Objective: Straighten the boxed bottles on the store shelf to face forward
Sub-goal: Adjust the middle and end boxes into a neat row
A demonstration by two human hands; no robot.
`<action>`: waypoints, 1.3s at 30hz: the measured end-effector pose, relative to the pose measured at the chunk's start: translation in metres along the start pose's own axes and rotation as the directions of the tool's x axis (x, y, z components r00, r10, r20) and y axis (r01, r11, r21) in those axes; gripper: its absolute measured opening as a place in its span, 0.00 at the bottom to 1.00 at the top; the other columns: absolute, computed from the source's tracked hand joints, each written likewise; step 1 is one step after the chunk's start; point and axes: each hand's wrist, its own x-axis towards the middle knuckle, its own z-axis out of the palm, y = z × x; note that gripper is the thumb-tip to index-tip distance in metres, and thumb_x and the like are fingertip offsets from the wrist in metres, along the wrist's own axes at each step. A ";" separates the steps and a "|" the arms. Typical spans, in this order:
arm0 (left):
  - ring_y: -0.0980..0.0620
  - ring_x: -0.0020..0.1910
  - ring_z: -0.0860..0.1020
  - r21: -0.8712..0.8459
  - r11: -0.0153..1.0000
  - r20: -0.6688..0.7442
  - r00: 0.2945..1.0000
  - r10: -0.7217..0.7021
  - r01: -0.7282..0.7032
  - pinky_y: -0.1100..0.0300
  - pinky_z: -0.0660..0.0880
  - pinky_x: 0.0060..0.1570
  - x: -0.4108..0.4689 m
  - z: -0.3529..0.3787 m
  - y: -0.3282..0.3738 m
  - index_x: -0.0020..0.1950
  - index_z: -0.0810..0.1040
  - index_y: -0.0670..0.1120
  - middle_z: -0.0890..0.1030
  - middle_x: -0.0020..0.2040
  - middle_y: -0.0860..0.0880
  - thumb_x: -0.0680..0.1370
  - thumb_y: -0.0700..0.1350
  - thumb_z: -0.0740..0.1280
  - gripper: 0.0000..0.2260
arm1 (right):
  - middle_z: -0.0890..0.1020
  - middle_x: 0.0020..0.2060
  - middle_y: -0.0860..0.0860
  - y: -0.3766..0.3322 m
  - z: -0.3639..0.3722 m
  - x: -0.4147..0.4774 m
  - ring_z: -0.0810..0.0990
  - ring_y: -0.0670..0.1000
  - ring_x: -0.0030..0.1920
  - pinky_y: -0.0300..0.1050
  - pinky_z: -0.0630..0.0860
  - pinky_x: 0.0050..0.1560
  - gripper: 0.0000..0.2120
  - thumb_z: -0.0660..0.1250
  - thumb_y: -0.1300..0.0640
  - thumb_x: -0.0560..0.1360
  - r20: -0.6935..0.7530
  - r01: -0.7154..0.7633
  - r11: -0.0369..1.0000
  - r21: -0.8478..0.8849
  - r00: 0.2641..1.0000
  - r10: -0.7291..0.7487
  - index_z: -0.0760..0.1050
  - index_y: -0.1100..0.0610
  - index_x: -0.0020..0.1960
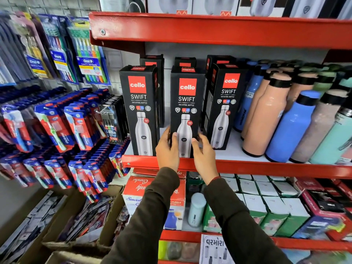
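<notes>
Gripping the lower part of the middle black cardboard bottle box [185,111], the left hand [168,149] has its thumb flat on the printed front and its fingers curled round the box's left edge. The right hand [204,155] presses its thumb on the front near the right edge, fingers wrapped behind that side. This box stands upright at the front lip of the red metal shelf [266,166], facing forward, between 2 matching black boxes: the left one [140,109] faces forward, the right one [222,105] is turned slightly. Each glossy rectangular front bears a red "cello" square, "SWIFT", "VACUSTEEL BOTTLE" and a steel bottle picture. Smooth matte peach and blue bottles [282,121] with black collars stand to the right. Carded "Oral-B" toothbrush packs [85,60] hang at left.
</notes>
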 end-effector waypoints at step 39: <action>0.42 0.62 0.78 0.245 0.965 0.032 0.994 -0.101 0.090 0.64 0.67 0.54 -0.004 0.132 0.012 0.67 0.76 0.45 0.82 0.61 0.41 0.83 0.48 0.57 0.16 | 0.75 0.69 0.57 0.052 -0.113 0.078 0.73 0.56 0.70 0.47 0.68 0.70 0.23 0.63 0.51 0.80 -0.086 -0.076 0.997 -0.032 0.994 0.073 0.69 0.59 0.72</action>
